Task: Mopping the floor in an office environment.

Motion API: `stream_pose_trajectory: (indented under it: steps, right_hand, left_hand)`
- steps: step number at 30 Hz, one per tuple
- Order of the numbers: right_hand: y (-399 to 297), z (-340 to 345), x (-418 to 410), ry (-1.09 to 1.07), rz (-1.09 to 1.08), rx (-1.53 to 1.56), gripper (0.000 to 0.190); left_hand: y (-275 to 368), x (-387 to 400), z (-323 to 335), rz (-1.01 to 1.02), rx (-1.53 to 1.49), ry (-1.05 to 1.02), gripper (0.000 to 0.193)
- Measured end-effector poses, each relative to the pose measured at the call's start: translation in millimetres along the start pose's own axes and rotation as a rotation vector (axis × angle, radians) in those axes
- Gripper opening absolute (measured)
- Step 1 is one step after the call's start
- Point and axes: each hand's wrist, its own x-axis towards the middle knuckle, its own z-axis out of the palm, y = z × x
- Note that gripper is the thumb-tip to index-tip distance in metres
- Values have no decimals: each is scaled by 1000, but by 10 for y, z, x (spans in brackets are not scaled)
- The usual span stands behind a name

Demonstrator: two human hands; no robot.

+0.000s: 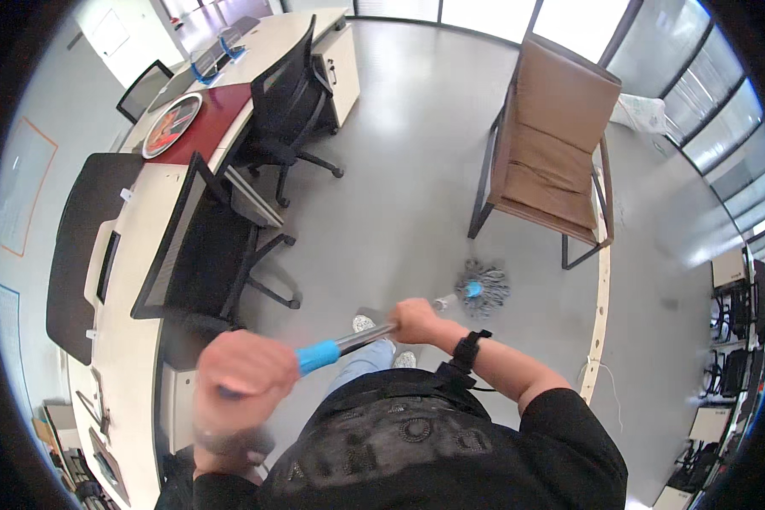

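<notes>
A mop with a metal pole [364,338] and a blue grip sleeve [319,357] slants across in front of me. My left hand [245,376], blurred, is closed around the pole's upper end at the blue sleeve. Lower down, my right hand [417,320] grips the metal part, with a black band on that wrist. The grey string mop head [488,290], with a blue centre, lies spread on the grey floor [382,210], just short of the brown chair's legs. My light shoes show under the pole.
A brown cushioned chair [548,153] with a dark frame stands beyond the mop head. On the left are black mesh office chairs [204,255] [287,108] along a long desk [134,280]. A perforated pale strip [598,319] and a thin white cord [617,389] lie on the floor at right.
</notes>
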Motion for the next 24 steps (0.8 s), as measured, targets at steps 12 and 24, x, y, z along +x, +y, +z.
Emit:
stream_pose_trajectory:
  steps: [12,24]
  right_hand:
    - [-576,419,1545,348,-493,312,10]
    - [-352,-86,589,254,-96,315,8]
  left_hand:
    - [57,-255,110,106,585,66,21]
    - [35,281,-325,198,-65,-331,30]
